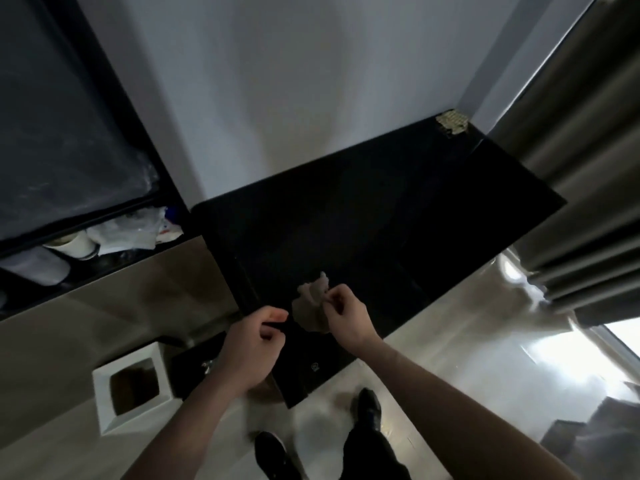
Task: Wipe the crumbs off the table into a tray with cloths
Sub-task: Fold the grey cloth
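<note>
Pinching a crumpled beige cloth (311, 303) between thumb and fingers, the right hand (341, 315) holds it just above the near part of the black counter (398, 220). The left hand (251, 344) curls round the near left edge of a dark flat piece that may be the tray (304, 368), though the picture is too dark to say for certain. That piece sits at the counter's front edge, jutting toward the person. No crumbs can be made out on the glossy black top; it is too dark to tell whether any lie there. A second, paler cloth (452, 123) rests at the far right corner, well apart from both hands. Judging by this, the wiping looks near its start or mid-way: most of the counter has yet to be swept toward the tray.
</note>
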Available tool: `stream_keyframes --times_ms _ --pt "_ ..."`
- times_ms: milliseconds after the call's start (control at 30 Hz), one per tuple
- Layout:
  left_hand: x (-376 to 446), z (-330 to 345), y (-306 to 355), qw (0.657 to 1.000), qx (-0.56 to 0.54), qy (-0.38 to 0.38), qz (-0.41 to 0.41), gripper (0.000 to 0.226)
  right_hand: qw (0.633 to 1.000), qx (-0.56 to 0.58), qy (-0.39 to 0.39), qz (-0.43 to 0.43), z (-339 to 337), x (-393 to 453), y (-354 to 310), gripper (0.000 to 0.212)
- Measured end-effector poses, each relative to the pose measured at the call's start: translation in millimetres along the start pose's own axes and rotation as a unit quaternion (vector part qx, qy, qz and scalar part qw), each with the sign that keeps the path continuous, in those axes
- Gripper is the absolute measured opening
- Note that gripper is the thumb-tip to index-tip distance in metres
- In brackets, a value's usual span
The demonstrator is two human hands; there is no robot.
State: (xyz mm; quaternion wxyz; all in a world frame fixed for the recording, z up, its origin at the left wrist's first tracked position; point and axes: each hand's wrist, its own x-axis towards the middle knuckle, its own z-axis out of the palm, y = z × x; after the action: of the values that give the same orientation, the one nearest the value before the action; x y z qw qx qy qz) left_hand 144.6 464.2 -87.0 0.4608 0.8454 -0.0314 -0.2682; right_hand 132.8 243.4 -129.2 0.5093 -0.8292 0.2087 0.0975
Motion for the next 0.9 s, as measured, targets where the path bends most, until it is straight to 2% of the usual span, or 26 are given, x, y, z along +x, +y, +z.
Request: stream_keyframes --times_ms 200,400,467,533,633,767,900 --pt "-2.2 27.1 84.3 0.999 -0.005 -0.002 0.037 0.042 0.991 0.107 0.004 -0.083 -97.9 -48.3 -9.3 0.016" --pt "18.8 100.5 177.7 0.986 -0.088 -0.128 0.068 0.084 0.979 0.140 -0.089 -0.122 -216.1 -57.0 5.9 0.026" --pt "25.3 129.0 211.9 0.985 -0.026 -0.134 0.109 0.076 0.977 0.124 -0.108 -0.133 -254.4 -52.9 13.0 0.026" --pt "34.0 156.5 240.7 0.982 0.033 -0.126 0.138 0.048 0.978 0.106 -0.112 -0.143 -290.4 -46.0 21.2 0.025" --pt "43.8 193.0 267.4 0.985 0.039 -0.090 0.142 0.013 0.982 0.047 -0.083 -0.161 -338.2 -34.5 36.5 0.027" --pt "51.8 234.6 287.3 0.988 0.023 -0.047 0.147 0.006 0.978 -0.087 -0.065 -0.177 -389.0 -17.9 58.3 0.032" --pt "66.1 262.1 299.9 0.987 0.051 -0.015 0.149 0.007 0.969 -0.139 -0.092 -0.183 -416.5 1.2 78.4 0.018"
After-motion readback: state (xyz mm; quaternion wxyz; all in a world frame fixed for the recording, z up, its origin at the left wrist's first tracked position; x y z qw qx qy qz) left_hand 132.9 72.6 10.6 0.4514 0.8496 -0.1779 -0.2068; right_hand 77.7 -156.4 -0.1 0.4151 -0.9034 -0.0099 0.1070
